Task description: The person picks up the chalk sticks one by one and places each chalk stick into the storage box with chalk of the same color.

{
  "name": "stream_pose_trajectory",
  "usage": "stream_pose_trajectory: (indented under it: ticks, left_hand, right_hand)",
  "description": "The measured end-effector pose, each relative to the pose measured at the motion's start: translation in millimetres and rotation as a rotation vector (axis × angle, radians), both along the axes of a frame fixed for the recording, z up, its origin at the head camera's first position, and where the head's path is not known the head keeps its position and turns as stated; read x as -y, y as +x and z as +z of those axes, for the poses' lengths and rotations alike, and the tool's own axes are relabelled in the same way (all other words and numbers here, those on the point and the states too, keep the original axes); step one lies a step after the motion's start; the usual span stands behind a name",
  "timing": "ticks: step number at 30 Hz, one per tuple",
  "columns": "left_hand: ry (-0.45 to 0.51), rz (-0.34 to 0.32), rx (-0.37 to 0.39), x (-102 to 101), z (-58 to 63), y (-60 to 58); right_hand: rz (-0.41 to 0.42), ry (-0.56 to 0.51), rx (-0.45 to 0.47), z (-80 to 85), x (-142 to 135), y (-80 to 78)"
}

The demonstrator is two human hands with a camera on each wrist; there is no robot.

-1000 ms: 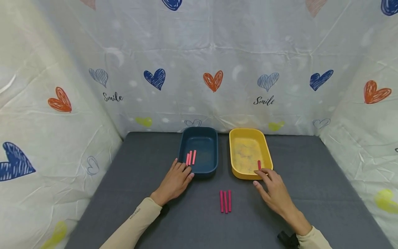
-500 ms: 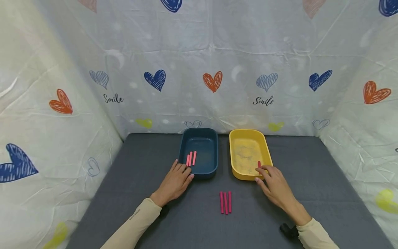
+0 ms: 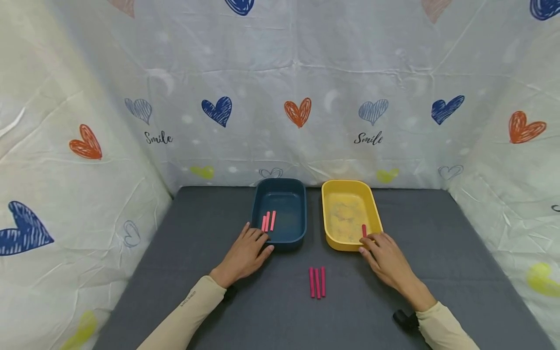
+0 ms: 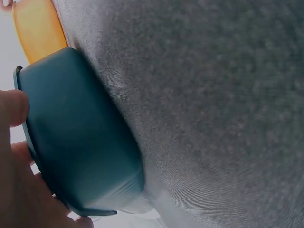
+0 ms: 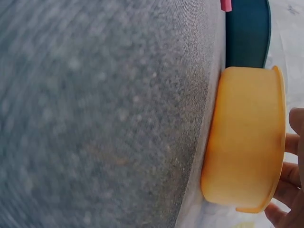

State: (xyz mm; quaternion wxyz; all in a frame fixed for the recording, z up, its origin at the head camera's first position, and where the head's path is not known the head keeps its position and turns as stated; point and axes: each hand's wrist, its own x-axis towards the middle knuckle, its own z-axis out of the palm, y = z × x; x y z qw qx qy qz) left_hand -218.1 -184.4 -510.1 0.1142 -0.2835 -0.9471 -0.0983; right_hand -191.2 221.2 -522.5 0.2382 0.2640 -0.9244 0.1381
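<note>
My left hand (image 3: 243,253) rests at the near left corner of a dark blue tray (image 3: 285,241), fingers over the rim. In the left wrist view its thumb (image 4: 16,107) lies against the rim's outer side. Three light pink sticks (image 3: 268,221) lie in this tray just beyond those fingers. My right hand (image 3: 386,257) is at the near right corner of a yellow tray (image 3: 342,244), fingers reaching over the rim and thumb outside. A crimson stick (image 3: 364,230) lies in that tray, its near end hidden by the index finger. No pinch on it shows.
Three crimson sticks (image 3: 317,283) lie side by side on the grey cloth (image 3: 280,321), nearer than the trays. A white curtain (image 3: 258,58) printed with hearts stands behind the trays and along both sides of the table.
My right hand has shifted slightly, its thumb coming closer to the yellow tray's front wall. The left hand, trays and sticks stay in place; the head view tilts slightly.
</note>
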Motion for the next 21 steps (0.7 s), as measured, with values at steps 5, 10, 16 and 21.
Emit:
stream_pose_trajectory:
  ticks: [5, 10, 16, 21]
  left_hand:
    - [0.066, 0.003, -0.022, -1.9, -1.2, 3.8]
    - [0.207, -0.031, -0.106, -11.0, 0.5, 13.9]
    - [0.374, -0.087, -0.068, -29.0, 10.3, 33.7]
    - [0.444, -0.078, 0.095, -45.4, 11.7, 50.6]
  right_hand:
    - [0.003, 0.022, -0.007, -1.7, 0.1, -2.1]
    - [0.014, 0.03, -0.018, -1.7, 0.4, -2.5]
    - [0.02, 0.028, -0.02, 1.1, 0.7, -4.8]
    - [0.021, 0.018, -0.034, 3.0, -0.8, -6.0]
